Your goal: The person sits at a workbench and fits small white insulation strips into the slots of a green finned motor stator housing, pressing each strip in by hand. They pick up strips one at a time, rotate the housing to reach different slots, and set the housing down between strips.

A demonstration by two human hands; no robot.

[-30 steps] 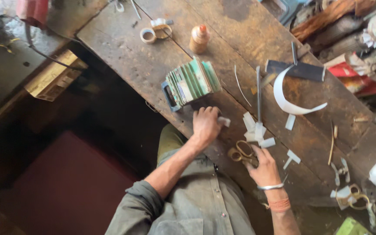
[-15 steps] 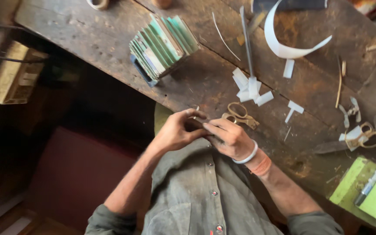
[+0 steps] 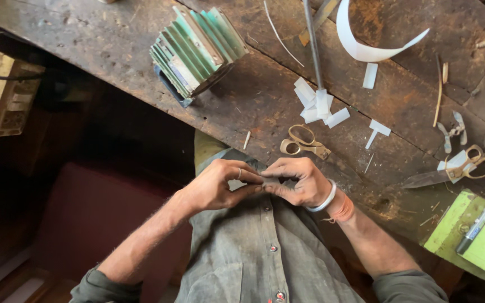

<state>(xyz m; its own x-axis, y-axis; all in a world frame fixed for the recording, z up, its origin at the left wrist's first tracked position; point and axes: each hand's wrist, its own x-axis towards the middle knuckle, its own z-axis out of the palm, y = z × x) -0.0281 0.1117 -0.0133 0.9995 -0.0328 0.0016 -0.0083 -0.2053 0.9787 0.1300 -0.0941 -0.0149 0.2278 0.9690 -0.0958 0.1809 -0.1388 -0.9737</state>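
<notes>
At the near edge of the surface (image 3: pixel 141 62), just over the lap: left hand (image 3: pixel 220 185) and right hand (image 3: pixel 298 182) brought together fingertip to fingertip, both curled shut around a small white piece (image 3: pixel 237 184). Mostly hidden by fingers; only a pale sliver visible between them, so exact shape not clear. Held close to the body and clear of the wood, probably for fine pinch control with both sets of fingertips. Ring on the left hand, white bangle (image 3: pixel 324 199) and orange thread on the right wrist.

Around:
- brass-handled scissors (image 3: pixel 301 143) flat on the wood just beyond the right hand, nearest tool
- heap of cut white strips (image 3: pixel 315 104) further out, thin metal rod (image 3: pixel 312 42) lying across it
- long curved white band (image 3: pixel 366 39) near the far edge
- fanned stack of green and white cards (image 3: pixel 197 47) to the left, standing on edge
- second pair of scissors (image 3: pixel 461 168) and a dark blade at far right
- green pad with a pen (image 3: pixel 472 230) at the right corner

Nothing between hands and the scissors; loose offcuts and splinters scattered across the middle.
</notes>
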